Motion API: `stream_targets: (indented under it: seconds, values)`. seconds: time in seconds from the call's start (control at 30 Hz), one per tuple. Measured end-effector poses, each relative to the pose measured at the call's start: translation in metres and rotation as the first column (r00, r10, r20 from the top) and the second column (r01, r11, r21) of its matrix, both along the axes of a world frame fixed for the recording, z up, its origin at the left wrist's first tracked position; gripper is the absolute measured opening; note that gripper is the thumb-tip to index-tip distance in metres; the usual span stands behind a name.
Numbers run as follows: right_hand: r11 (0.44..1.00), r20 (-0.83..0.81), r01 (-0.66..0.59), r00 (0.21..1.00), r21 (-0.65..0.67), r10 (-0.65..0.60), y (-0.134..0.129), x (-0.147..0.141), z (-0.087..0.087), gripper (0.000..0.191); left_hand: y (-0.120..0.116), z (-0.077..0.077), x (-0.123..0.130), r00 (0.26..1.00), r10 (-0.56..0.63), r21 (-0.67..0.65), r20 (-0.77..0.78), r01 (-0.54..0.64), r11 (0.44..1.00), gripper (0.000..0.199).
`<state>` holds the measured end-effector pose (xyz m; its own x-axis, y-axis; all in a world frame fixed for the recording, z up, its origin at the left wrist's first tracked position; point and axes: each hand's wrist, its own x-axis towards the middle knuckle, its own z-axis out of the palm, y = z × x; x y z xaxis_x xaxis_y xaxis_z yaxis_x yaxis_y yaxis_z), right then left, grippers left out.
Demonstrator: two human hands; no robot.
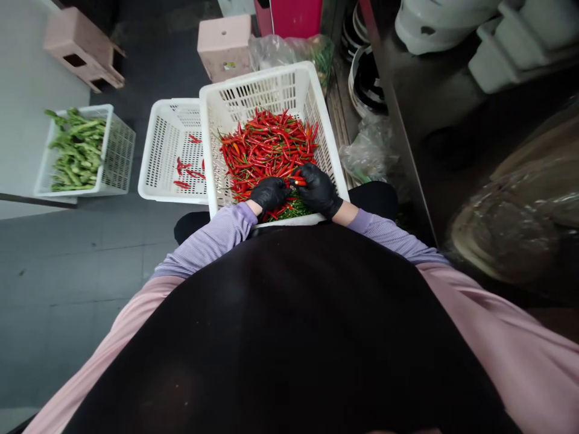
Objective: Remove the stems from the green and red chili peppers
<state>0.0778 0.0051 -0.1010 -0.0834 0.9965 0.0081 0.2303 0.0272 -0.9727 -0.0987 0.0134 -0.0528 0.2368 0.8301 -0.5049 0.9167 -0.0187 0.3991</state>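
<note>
Both my hands wear black gloves and are over a white basket (332,141) heaped with red chillies (266,144). My right hand (316,190) is closed round a few red chillies, whose ends stick out by the thumb. Close beside it, my left hand (270,194) has its fingers pinched together; a small red piece shows at its fingertips, too small to make out surely. Below the hands, at the near end of the basket, lies a pile of green stems (296,210). A second white basket (156,150) at the left holds several red chillies on its bottom.
A white crate (118,160) of green vegetables (79,147) stands at far left. Pink stools (224,42) and a plastic bag (280,53) lie beyond the basket. To the right are a dark metal shelf edge (407,132), round tubs (362,84) and another plastic bag (368,150).
</note>
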Motion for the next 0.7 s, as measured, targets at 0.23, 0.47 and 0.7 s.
stream_targets:
  seconds: [0.23,0.47,0.7]
  values:
    - [0.895,-0.426,0.047,0.867,-0.443,-0.257,0.011,0.041,0.011,0.031,0.006,-0.008,0.014,0.929,-0.329,0.117,-0.172,0.351,0.929,0.033]
    - [0.87,-0.478,-0.041,0.848,-0.491,-0.23,0.002,0.045,0.021,0.029,0.019,-0.025,0.028,0.963,-0.251,0.067,-0.093,0.258,0.964,0.019]
    - [0.889,-0.475,-0.071,0.863,-0.453,-0.173,0.002,0.032,0.0,0.042,0.038,0.003,-0.014,0.979,-0.047,0.087,0.199,0.03,0.996,0.019]
